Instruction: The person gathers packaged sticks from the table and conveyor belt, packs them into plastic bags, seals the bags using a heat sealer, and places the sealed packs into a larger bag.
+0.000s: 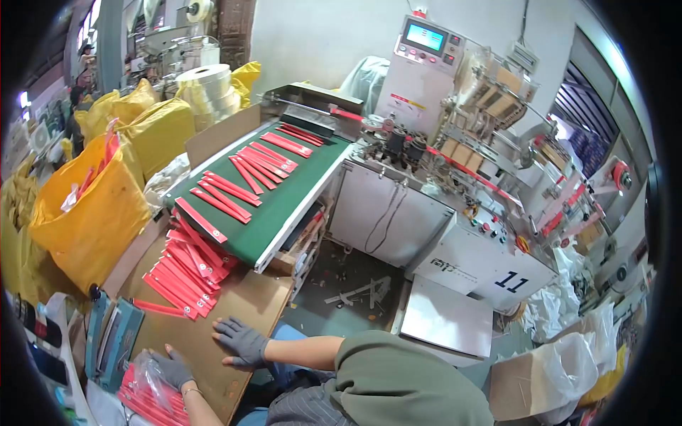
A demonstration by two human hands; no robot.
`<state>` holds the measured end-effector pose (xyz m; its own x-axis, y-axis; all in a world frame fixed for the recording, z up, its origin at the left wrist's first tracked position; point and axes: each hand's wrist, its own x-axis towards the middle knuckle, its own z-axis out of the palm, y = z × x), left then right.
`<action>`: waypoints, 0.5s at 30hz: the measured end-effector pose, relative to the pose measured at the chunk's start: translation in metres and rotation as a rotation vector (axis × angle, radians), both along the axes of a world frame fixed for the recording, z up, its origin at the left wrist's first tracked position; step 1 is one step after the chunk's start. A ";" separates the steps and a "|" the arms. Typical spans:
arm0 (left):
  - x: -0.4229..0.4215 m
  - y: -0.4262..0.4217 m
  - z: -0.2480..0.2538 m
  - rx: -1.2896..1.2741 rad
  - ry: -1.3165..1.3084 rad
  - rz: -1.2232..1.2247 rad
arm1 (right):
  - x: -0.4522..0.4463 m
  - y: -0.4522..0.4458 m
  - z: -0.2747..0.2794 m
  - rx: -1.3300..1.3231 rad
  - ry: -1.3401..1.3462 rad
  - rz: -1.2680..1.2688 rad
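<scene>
My left hand [172,370], in a grey glove with bare fingertips, is closed on the crumpled top of a clear plastic bag [148,372] at the lower left. Long red packets [145,399] show in and under the plastic. My right hand [244,343], gloved the same way, lies palm down with fingers spread on the brown tabletop [250,302], holding nothing. Just beyond it sits a heap of red packets [183,277]. A single red packet [158,308] points toward the teal bag sealer [117,344] beside my left hand.
A green conveyor belt [266,213] carrying several red packets slopes down to the table. Yellow sacks [92,213] stand at left. A packing machine [419,71] with a lit screen stands behind, and its white cabinet [455,263] is at right. Clear plastic bags [568,362] lie lower right.
</scene>
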<state>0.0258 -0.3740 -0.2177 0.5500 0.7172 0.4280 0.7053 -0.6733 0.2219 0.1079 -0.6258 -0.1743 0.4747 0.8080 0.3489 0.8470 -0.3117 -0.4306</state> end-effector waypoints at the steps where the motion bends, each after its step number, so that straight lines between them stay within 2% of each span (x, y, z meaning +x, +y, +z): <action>1: 0.001 -0.002 0.005 -0.084 0.026 0.006 | 0.000 0.001 -0.002 0.006 -0.023 -0.008; 15: 0.001 -0.005 0.004 -0.163 -0.037 0.000 | 0.002 0.004 -0.003 -0.047 -0.031 0.001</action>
